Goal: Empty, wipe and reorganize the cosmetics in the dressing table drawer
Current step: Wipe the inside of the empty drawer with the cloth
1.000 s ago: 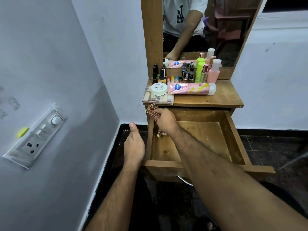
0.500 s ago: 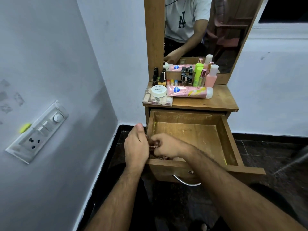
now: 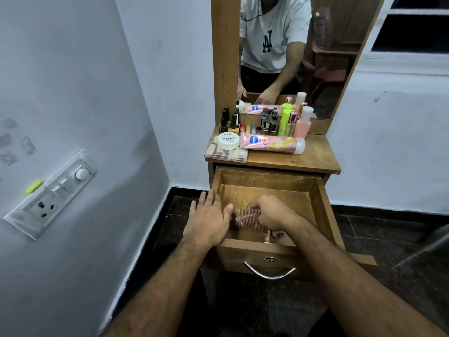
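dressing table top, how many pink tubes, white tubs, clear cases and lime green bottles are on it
pink tube: 1
white tub: 1
clear case: 1
lime green bottle: 1
total: 4, mirror reflections left out

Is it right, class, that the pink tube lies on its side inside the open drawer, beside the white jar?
Not quite. The head view shows the pink tube lying on its side beside the white jar on the tabletop, not inside the open drawer.

The wooden dressing table top (image 3: 313,156) carries a pink tube (image 3: 272,144) lying on its side, a clear case (image 3: 226,155) with a white jar (image 3: 228,140) on it, and upright bottles (image 3: 281,122) along the back.
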Available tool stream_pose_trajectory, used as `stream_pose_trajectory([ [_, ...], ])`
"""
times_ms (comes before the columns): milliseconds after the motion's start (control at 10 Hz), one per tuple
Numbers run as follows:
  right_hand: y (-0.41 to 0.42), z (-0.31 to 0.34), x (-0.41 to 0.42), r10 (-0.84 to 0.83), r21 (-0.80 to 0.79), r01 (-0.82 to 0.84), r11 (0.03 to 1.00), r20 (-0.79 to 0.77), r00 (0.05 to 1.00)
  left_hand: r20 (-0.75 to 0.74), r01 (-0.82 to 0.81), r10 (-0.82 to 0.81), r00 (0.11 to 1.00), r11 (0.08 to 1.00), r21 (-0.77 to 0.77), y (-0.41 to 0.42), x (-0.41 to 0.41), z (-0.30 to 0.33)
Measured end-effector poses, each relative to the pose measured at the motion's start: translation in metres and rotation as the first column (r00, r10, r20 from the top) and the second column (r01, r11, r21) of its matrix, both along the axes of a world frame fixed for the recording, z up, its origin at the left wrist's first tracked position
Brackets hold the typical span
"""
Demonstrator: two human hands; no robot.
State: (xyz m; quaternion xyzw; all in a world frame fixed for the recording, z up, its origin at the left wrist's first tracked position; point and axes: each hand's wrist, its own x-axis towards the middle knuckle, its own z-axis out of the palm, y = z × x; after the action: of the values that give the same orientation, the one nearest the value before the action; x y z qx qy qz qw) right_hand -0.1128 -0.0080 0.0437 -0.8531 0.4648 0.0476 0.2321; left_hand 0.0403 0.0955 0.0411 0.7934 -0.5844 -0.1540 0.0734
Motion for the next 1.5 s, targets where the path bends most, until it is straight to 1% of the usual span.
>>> stream_pose_trajectory([
  [100,-0.012,-0.006,0.007,-0.052,-0.365,0.096,0.926,0.13,0.99,-0.022,-0.003,0.004,1.0,0.998,0.058,-0.001,0.0,-0.002],
  [200,-0.025,-0.004,0.029,0.04,-0.529,0.032,0.848,0.123,0.992,-0.016,0.009,-0.008,1.0,0.996,0.087,-0.001,0.001,-0.003],
  [300,-0.034,-0.008,0.056,0.11,-0.578,-0.102,0.809,-0.022,0.994,-0.007,0.026,-0.026,1.0,0.994,0.103,-0.001,0.002,-0.003],
  [400,-0.039,-0.023,0.072,0.129,-0.575,-0.175,0.8,-0.121,0.984,-0.013,0.039,-0.038,0.999,0.991,0.125,0.0,0.002,-0.004],
  [500,-0.043,-0.031,0.075,0.133,-0.578,-0.2,0.791,-0.157,0.979,-0.018,0.048,-0.046,0.999,0.991,0.124,-0.001,0.002,-0.005],
  [600,-0.047,-0.031,0.074,0.157,-0.585,-0.268,0.765,-0.234,0.959,-0.021,0.049,-0.047,0.999,0.991,0.121,-0.001,0.001,-0.004],
  [700,-0.045,-0.034,0.072,0.136,-0.56,-0.329,0.761,-0.358,0.924,-0.012,0.047,-0.046,0.999,0.991,0.124,0.001,0.002,-0.004],
  [800,-0.045,-0.033,0.068,0.051,-0.566,-0.267,0.78,-0.368,0.929,-0.019,0.041,-0.039,0.999,0.992,0.117,0.003,0.002,-0.005],
  [900,-0.052,-0.028,0.047,-0.041,-0.546,-0.139,0.826,-0.304,0.952,-0.021,0.04,-0.038,0.999,0.992,0.117,0.002,0.002,-0.004],
  [1000,-0.056,-0.023,0.017,-0.157,-0.537,0.06,0.842,-0.136,0.978,-0.021,0.042,-0.04,0.999,0.992,0.118,0.002,0.001,-0.005],
  [1100,-0.056,-0.023,0.008,-0.244,-0.521,0.22,0.824,0.024,0.969,-0.023,0.043,-0.04,0.999,0.992,0.116,0.002,0.001,-0.006],
  [1200,-0.055,-0.026,0.015,-0.236,-0.508,0.25,0.824,0.093,0.967,-0.024,0.04,-0.038,0.999,0.993,0.11,0.002,0.001,-0.005],
  [1300,-0.055,-0.029,0.022,-0.168,-0.516,0.187,0.836,0.083,0.982,-0.025,0.043,-0.04,0.999,0.993,0.112,0.002,0.001,-0.005],
  [1400,-0.055,-0.028,0.03,-0.087,-0.507,0.053,0.86,-0.042,0.995,-0.024,0.043,-0.04,0.999,0.993,0.113,0.002,0.0,-0.005],
  [1500,-0.053,-0.027,0.031,-0.1,-0.488,0.055,0.871,-0.068,0.993,-0.033,0.046,-0.042,0.999,0.992,0.115,0.002,0.002,-0.004],
])
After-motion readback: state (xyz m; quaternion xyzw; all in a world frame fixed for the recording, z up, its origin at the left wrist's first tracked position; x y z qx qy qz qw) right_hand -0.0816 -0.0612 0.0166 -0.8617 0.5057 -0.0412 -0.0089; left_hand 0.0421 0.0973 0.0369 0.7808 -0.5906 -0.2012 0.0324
